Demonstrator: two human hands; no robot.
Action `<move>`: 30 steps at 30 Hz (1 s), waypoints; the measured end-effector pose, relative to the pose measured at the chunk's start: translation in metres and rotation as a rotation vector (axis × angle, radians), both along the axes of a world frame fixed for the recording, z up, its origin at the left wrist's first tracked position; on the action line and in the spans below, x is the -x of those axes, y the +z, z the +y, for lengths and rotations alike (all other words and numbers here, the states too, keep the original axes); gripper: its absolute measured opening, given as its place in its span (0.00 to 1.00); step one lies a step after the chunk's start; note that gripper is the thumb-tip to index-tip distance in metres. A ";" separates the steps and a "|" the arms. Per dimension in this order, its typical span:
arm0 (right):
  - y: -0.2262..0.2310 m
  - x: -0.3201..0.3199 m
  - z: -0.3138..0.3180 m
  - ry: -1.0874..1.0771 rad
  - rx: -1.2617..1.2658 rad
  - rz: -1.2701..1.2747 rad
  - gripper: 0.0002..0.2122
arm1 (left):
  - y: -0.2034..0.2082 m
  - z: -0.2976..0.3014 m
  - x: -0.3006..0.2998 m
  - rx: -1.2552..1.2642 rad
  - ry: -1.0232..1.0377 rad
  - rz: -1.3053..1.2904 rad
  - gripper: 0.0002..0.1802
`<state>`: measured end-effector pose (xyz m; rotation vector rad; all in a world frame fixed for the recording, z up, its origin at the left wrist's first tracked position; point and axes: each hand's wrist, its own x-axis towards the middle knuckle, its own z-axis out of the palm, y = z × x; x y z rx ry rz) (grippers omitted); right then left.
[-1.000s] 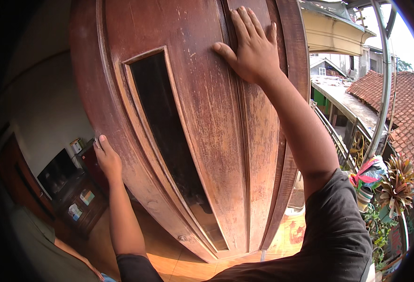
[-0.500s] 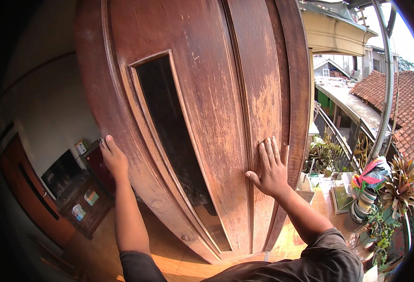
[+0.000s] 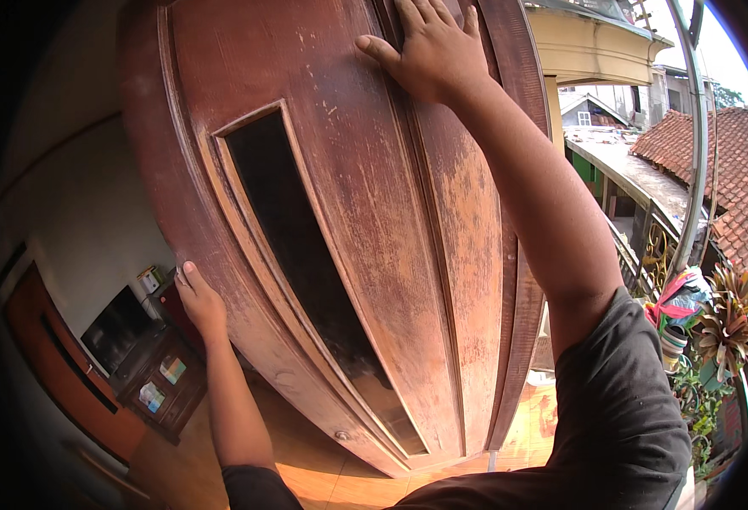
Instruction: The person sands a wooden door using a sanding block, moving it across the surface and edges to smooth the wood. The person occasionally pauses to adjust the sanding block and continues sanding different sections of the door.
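Note:
A tall brown wooden door [image 3: 374, 229] with worn, faded varnish fills the middle of the head view. A long narrow dark glass panel [image 3: 293, 229] is set into it. My left hand [image 3: 201, 302] grips the door's left edge, the thumb on the near face and the fingers wrapped behind, partly hidden. High up on the door, my right hand [image 3: 437, 51] lies flat with its fingers spread, next to a vertical groove; nothing is in it.
Left, inside the room, a black television [image 3: 119, 323] stands on a dark cabinet [image 3: 166, 391], near an orange-brown inner door [image 3: 64, 365]. Tiled floor [image 3: 323, 484] runs below. Right, outdoors, are potted plants [image 3: 722, 331], a metal post [image 3: 695, 144] and a tiled roof [image 3: 731, 170].
My right hand has moved up the door from its middle to near the top of the view. My left hand keeps its hold on the edge. The view has shifted slightly.

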<state>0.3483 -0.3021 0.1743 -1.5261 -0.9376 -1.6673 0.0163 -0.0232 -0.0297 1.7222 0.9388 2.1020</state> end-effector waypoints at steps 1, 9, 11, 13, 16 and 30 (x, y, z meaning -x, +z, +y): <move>-0.024 -0.001 0.004 -0.079 -0.028 -0.027 0.43 | 0.000 0.000 0.000 -0.011 -0.010 0.010 0.36; -0.298 0.028 -0.033 0.132 0.354 0.281 0.46 | -0.001 -0.001 -0.002 -0.018 -0.028 -0.011 0.37; -0.299 0.028 -0.038 0.054 0.419 0.315 0.46 | -0.001 -0.001 -0.002 -0.024 -0.027 -0.009 0.37; -0.264 0.021 -0.037 0.038 0.392 0.203 0.46 | 0.000 -0.002 -0.002 -0.041 -0.021 -0.009 0.37; -0.165 0.007 -0.021 -0.034 0.257 0.040 0.46 | 0.000 -0.002 -0.002 -0.044 0.006 -0.008 0.37; -0.183 0.002 0.001 -0.003 0.171 0.103 0.47 | -0.002 0.002 -0.002 -0.108 -0.042 -0.035 0.36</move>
